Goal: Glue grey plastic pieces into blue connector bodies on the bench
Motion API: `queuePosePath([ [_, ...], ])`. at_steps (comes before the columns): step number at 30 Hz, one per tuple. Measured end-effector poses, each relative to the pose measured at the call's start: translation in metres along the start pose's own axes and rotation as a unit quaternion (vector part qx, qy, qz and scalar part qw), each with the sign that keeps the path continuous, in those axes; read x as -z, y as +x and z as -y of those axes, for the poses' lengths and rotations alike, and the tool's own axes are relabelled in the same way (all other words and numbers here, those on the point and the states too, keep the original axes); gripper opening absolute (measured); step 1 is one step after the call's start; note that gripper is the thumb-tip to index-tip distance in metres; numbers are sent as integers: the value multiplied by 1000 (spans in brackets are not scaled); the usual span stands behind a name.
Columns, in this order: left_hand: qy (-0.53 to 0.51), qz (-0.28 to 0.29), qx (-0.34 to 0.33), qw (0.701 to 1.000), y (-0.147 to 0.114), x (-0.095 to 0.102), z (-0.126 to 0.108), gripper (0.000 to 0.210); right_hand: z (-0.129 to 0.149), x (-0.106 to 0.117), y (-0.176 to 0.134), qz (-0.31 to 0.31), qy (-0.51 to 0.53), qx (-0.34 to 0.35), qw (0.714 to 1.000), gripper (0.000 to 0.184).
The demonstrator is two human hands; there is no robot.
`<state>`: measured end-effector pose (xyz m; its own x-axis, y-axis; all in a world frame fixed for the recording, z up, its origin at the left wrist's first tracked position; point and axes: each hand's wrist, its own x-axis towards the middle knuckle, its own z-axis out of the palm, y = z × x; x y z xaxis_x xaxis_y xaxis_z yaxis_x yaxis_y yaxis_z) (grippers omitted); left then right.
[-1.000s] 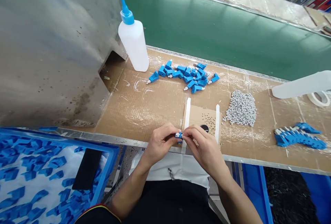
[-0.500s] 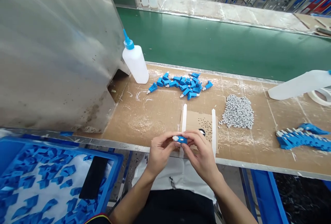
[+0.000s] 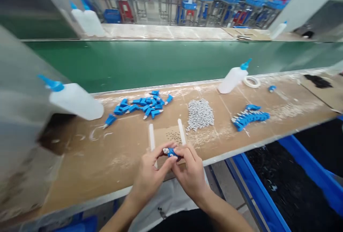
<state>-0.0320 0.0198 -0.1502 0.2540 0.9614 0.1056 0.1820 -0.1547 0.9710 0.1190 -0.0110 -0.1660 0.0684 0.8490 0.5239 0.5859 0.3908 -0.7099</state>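
Note:
A small blue plastic part (image 3: 171,152) with a whitish tip is pinched between both hands above the bench's front edge. My left hand (image 3: 151,169) grips it by its left end, thumb below and fingers above. On its right side the fingers of my right hand (image 3: 190,169) are closed on it. Beneath and behind the hands lies a cardboard piece (image 3: 163,133) with small dark specks, flanked by two white strips. Beyond it is a loose heap of similar blue parts (image 3: 147,104). A pile of small grey pieces (image 3: 200,114) lies to the right.
A white bottle with a blue nozzle (image 3: 76,101) stands left, another bottle (image 3: 232,79) right beside a tape roll (image 3: 252,81). A row of blue parts (image 3: 250,118) lies right. Behind runs a green belt (image 3: 160,60). Below right is a blue bin (image 3: 264,192) of dark pieces.
The head view has swung right and up, showing more of the bench's right side and the background. Both hands still hold the blue part, which looks slightly turned.

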Motion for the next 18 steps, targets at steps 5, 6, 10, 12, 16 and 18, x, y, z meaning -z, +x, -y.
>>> queuePosePath([
  [5, 232, -20, -53, 971, 73, 40, 25, 39, -78, 75, -1, -90, -177, -115, 973, 10],
  [6, 290, -49, -65, 953, 87, 48, 33, 36, -96, 92, -1, -113, -222, -140, 958, 12],
  [10, 415, -57, -70, 905, 118, 66, 60, 28, -158, 140, 8, -124, -321, -179, 922, 25],
  [12, 441, -43, -74, 894, 122, 66, 65, 22, -176, 150, 17, -115, -352, -183, 911, 29],
  [16, 455, -40, -58, 888, 122, 67, 63, 14, -190, 157, 32, -109, -392, -191, 893, 34],
  [18, 446, -40, -30, 893, 118, 73, 60, 12, -188, 157, 35, -114, -405, -200, 885, 36],
])
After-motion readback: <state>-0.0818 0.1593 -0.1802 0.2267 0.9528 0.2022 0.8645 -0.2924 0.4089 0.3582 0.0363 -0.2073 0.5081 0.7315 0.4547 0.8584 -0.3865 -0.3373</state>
